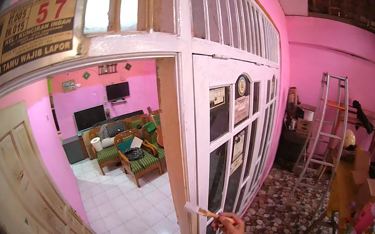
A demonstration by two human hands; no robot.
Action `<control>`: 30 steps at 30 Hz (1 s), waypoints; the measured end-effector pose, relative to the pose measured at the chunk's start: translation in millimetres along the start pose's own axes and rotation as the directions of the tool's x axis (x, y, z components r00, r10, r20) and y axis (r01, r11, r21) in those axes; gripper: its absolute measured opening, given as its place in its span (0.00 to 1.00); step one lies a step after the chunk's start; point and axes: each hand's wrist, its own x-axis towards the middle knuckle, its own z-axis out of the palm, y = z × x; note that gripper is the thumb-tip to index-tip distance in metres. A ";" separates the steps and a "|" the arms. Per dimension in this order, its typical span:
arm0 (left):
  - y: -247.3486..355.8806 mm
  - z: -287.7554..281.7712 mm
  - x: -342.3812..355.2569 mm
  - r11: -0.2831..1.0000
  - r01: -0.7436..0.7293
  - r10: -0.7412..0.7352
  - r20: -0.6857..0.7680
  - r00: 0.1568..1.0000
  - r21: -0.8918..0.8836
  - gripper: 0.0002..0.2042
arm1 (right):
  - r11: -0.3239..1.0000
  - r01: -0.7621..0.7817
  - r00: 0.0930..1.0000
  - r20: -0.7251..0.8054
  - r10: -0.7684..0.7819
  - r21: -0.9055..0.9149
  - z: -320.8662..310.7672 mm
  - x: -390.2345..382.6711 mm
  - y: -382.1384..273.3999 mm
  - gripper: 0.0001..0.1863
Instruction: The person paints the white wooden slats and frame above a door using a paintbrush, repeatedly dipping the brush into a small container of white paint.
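My right hand (228, 227) reaches in from the lower right, its fingers closed around the wooden handle of a paintbrush (206, 212). The brush lies nearly level, with its whitish bristles pointing left. Those bristles overlap the white door frame (188, 173) beside the open doorway; whether they touch it, I cannot tell. Bare brown wood shows along the inner face of the jamb (170, 129). Just right of the brush stands a white panelled window section (218, 142) with dark glass panes and stickers. My left hand is out of sight.
A worn wooden door (21, 171) stands at the left. Through the doorway are green-striped chairs (144, 165) on a white tiled floor (106, 205). An aluminium ladder (324, 124) stands on pebble-patterned flooring (274, 212) at right, near a cluttered table (344, 192) with cardboard boxes (368, 190).
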 end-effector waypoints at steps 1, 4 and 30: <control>9.0 11.0 3.1 0.997 0.041 -0.041 0.001 0.999 -0.072 0.33 | 1.000 -0.010 1.000 0.012 0.010 0.009 -9.9 4.5 4.4 0.12; 2.4 45.4 15.7 0.999 0.025 -0.025 0.005 1.000 -0.026 0.32 | 0.990 -0.138 0.990 0.038 0.136 0.040 -32.8 10.5 6.0 0.08; 21.9 230.2 50.7 0.999 0.045 -0.045 0.014 0.999 -0.029 0.37 | 0.891 -0.445 0.886 0.188 0.423 0.090 -204.1 50.1 10.2 0.08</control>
